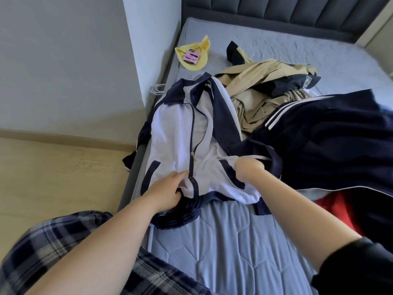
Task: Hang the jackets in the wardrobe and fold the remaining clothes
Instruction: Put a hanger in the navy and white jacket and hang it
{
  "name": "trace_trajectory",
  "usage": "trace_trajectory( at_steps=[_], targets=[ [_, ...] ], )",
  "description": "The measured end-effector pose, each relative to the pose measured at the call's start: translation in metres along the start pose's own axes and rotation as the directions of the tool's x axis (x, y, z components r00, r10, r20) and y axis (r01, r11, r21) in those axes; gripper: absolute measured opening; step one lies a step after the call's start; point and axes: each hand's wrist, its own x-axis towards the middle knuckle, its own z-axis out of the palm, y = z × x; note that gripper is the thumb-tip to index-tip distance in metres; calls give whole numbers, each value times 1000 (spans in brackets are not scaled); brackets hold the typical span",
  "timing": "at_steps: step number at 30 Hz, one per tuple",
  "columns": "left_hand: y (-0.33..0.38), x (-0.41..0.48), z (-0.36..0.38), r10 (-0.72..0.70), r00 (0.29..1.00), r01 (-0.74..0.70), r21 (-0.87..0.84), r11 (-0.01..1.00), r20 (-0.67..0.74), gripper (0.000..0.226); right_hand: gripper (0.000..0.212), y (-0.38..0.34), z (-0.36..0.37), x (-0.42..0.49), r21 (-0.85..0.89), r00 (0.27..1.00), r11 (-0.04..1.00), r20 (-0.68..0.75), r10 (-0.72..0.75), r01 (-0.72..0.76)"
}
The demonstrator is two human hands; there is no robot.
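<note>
A white and navy zip jacket lies front-up on the bed, collar toward the headboard, zipper partly open. My left hand grips its lower hem beside the zipper. My right hand pinches the white cloth of the right front panel near the navy sleeve. To the right lies a dark navy garment with white stripes. A beige jacket is bunched behind it. Red cloth shows under the navy garment.
The grey-blue mattress fills the lower middle. A yellow cloth with a pink item lies near the wall corner. White hanger wire pokes out by the jacket collar. Wooden floor is at the left, the dark headboard behind.
</note>
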Motion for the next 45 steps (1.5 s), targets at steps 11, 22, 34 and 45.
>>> trace_trajectory(
  at_steps=[11, 22, 34, 45],
  targets=[
    [-1, 4, -20, -352, 893, 267, -298, 916, -282, 23, 28, 51, 4, -27, 703, 952, 681, 18, -305, 205],
    [-4, -13, -34, -95, 890, 208, -213, 955, 446, 27, 40, 47, 26, -28, 522, 916, 784, 374, 144, -336],
    [-11, -8, -17, -402, 823, 423, 38, 905, 401, 24, 35, 56, 43, -34, 81, 974, 987, 193, 121, -139],
    [-34, -1, -13, -543, 835, 524, -168, 835, -89, 81, 41, -3, 37, -21, -215, 995, 976, 93, 34, -13]
  ],
)
